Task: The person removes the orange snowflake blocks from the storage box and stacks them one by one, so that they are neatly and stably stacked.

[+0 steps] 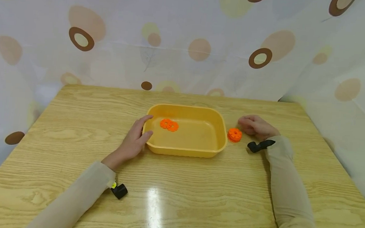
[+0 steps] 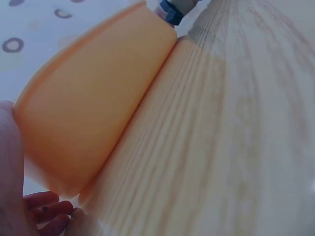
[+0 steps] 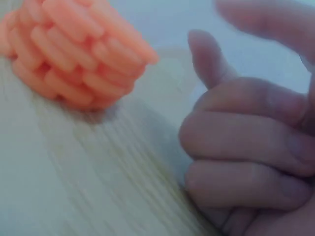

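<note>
A yellow plastic tub (image 1: 185, 152) stands on the table, with two overlapping orange notched discs (image 1: 166, 123) lying inside at its left. My left hand (image 1: 133, 139) grips the tub's left end, thumb and forefinger over the rim; in the left wrist view other fingers (image 2: 49, 209) curl by its bottom corner. Right of the tub sits a stack of orange notched discs (image 1: 234, 134), seen from the side in the right wrist view. My right hand (image 1: 257, 127) is just right of that stack and holds nothing. Its thumb and forefinger stand apart, while the other fingers (image 3: 241, 142) are bent in.
The wood-grain table (image 1: 197, 190) reaches back to a patterned cloth (image 1: 174, 41), which also hangs along both sides. A black camera mount sits on each wrist, the left one (image 1: 119, 191) near the tabletop and the right one (image 1: 259, 145) close to the disc stack.
</note>
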Tool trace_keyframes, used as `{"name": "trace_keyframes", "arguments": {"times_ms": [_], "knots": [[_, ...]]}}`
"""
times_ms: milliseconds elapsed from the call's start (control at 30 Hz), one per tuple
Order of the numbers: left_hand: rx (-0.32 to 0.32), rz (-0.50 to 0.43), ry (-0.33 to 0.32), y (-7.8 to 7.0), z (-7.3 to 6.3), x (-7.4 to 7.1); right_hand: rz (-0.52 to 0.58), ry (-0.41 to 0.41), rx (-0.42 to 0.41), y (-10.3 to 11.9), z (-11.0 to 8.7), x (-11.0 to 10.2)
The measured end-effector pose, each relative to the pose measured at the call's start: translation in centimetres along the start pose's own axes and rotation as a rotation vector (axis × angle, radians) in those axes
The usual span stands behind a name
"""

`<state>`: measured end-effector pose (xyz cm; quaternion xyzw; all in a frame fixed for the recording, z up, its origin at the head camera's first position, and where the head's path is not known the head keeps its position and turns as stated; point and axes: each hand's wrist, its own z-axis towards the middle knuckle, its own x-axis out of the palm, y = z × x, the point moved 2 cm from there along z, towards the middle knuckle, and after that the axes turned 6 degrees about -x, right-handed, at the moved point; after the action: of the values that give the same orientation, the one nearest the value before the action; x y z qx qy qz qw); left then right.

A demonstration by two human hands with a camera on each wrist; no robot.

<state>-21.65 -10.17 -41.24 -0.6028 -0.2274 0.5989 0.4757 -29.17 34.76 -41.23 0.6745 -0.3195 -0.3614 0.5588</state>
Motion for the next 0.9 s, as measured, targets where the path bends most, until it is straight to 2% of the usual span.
{"name": "trace_keyframes", "arguments": {"times_ms": [67,167,500,700,900], "knots": [[0.0,-0.001,0.0,0.0,0.0,0.1,0.054,-0.049,-0.034,-0.2,-0.1,-0.1],[-0.006,-0.005,0.006,0.1,0.0,0.2,0.091,-0.081,-0.066,-0.3,-0.2,0.0],[-0.012,-0.003,0.0,0.0,-0.1,0.1,-0.099,-0.155,-0.104,1.0,0.4,0.6],[0.002,-0.009,-0.007,0.1,0.0,0.1,-0.083,-0.155,-0.12,2.5,0.7,1.2],[0.002,-0.02,-0.012,-0.1,-0.1,0.0,-0.079,-0.147,-0.175,4.0,1.1,2.0]]}}
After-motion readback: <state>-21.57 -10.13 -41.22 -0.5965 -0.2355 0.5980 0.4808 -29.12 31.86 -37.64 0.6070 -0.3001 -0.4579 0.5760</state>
